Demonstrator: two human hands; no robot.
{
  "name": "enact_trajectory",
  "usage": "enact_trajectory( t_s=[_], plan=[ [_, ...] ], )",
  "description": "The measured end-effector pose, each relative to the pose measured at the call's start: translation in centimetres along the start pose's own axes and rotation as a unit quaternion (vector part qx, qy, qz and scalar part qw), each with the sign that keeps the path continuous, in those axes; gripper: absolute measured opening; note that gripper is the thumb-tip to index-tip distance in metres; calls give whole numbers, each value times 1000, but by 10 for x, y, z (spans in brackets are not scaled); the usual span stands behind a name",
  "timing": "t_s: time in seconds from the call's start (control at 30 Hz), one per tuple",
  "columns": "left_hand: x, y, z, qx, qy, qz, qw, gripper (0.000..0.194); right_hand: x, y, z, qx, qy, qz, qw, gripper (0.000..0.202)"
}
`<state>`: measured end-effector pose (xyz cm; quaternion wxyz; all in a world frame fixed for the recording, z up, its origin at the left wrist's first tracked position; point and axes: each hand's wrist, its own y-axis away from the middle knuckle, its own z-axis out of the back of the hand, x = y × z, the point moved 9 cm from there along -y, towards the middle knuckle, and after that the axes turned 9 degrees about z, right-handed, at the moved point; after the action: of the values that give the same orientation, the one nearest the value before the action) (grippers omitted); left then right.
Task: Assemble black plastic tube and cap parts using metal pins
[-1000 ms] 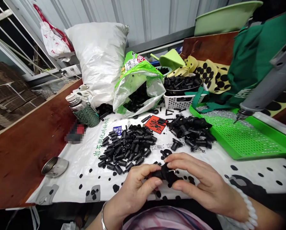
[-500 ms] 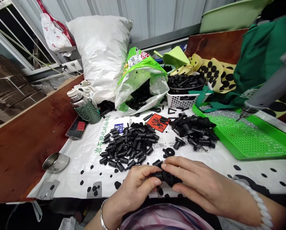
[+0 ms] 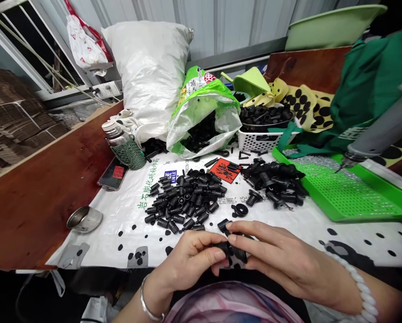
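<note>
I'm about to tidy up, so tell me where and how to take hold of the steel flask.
Probably best by the green mesh sleeve around its body, coming from the near right and wrapping around it. The steel flask is roughly cylindrical there, and the phone lies close at its near left. The left hand holds a black part that would need setting down first.

Left forearm (image 3: pixel 131 311) slants in from lower left, right forearm (image 3: pixel 386 287) from lower right; I have the hands nearly meeting. Left hand (image 3: pixel 189 258): thumb and forefinger pinched, tips toward the right, outer fingers mostly hidden from my remote seat. Right hand (image 3: pixel 278 253): back upward, fingers gently bent, pointing left, thumb below.
</note>
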<state>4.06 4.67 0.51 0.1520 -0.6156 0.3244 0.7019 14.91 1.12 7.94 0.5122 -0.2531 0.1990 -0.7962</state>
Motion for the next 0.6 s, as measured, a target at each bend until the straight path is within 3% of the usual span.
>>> enact_trajectory(
  t_s=[0.13,0.27,0.47,0.6],
  plan=[
    [2,2,0,7,14,7,1000,29,8,-1,-1,-9,19,24,999,41],
    [-6,4,1,-10,-56,-20,998,27,8,-1,-3,-9,26,27,999,36],
    [-24,9,3,-65,-162,-95,980,30,-3,-3,2,-39,-6,-30,999,34],
    [-32,13,6,-122,-244,-164,948,27,-10,-4,3,-63,-38,-74,995,33]
  ],
)
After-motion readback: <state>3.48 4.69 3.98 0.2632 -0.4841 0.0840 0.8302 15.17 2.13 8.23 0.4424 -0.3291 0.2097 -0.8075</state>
